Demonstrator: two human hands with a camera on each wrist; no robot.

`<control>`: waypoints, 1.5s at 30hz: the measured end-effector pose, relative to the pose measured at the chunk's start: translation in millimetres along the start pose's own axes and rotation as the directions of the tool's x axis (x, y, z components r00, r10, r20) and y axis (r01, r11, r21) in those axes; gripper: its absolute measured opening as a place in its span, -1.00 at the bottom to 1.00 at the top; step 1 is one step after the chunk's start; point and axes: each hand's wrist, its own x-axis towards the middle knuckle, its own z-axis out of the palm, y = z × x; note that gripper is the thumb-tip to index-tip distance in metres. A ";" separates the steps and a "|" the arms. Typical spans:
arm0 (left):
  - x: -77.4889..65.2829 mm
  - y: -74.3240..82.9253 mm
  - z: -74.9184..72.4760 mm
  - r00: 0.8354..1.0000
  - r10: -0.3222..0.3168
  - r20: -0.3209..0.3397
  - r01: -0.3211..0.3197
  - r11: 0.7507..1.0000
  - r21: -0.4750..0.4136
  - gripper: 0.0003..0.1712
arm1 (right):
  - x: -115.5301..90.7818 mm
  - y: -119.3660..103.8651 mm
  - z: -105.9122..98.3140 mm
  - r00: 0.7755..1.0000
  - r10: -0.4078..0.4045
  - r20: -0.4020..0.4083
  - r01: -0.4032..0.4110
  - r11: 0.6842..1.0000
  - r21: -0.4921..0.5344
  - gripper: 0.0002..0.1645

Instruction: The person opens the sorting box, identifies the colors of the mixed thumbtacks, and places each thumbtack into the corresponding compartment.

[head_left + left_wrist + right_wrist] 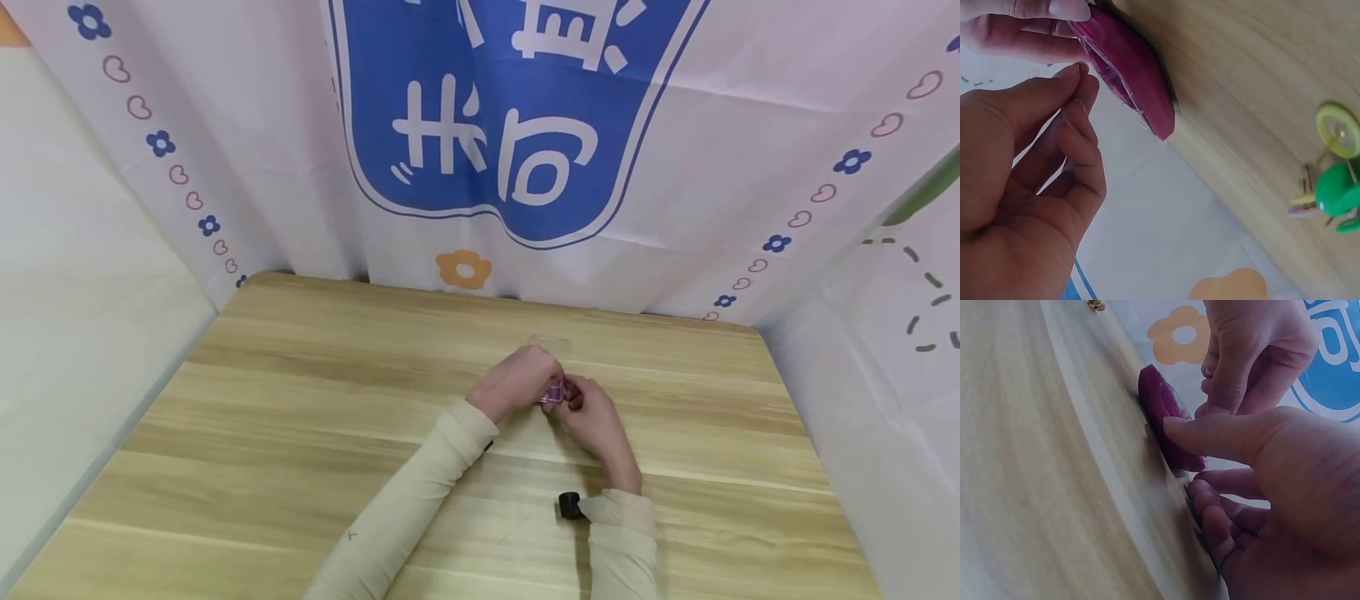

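Note:
A small magenta case (pixel 552 390) with a clear plastic cover stands tilted on its edge on the wooden table. My right hand (pixel 596 417) holds it, the thumb (pixel 1210 432) lying against the magenta side. Just beside the clear side is my left hand (pixel 521 379), thumb and index fingertips (pixel 1077 72) brought together and the other fingers curled. Whether something tiny sits between those fingertips is hidden. Several thumbtacks (pixel 1338 187), green, yellow and pale purple, lie on the table in the left wrist view.
A clear plastic piece (pixel 550 342) lies beyond the hands, towards the table's far edge. A black camera mount (pixel 570 505) sits at the right wrist. Behind the wooden table (pixel 300 400) hangs a printed white curtain (pixel 720 192). A small gold-coloured object (pixel 1096 305) shows at the right wrist view's top edge.

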 end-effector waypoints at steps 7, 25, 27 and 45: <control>-1.2 -0.4 -0.2 1.000 0.003 -0.014 -0.003 1.000 -0.008 -0.84 | -0.3 -0.7 0.6 1.000 0.014 -0.007 -0.014 1.000 0.006 -0.42; -3.7 2.1 -2.0 1.000 0.021 -0.023 -0.021 1.000 -0.008 -0.77 | -2.1 1.1 3.0 1.000 -0.008 -0.002 0.008 1.000 0.007 -0.60; -4.0 1.3 -1.0 1.000 0.015 -0.021 -0.016 1.000 -0.023 -0.77 | -2.8 1.5 3.1 1.000 0.001 -0.004 -0.001 1.000 0.009 -0.56; -13.9 -16.6 -17.3 0.992 -0.128 -0.023 0.128 0.992 0.015 -0.88 | 2.1 -0.3 1.2 0.999 0.045 0.011 -0.045 0.999 0.018 -0.30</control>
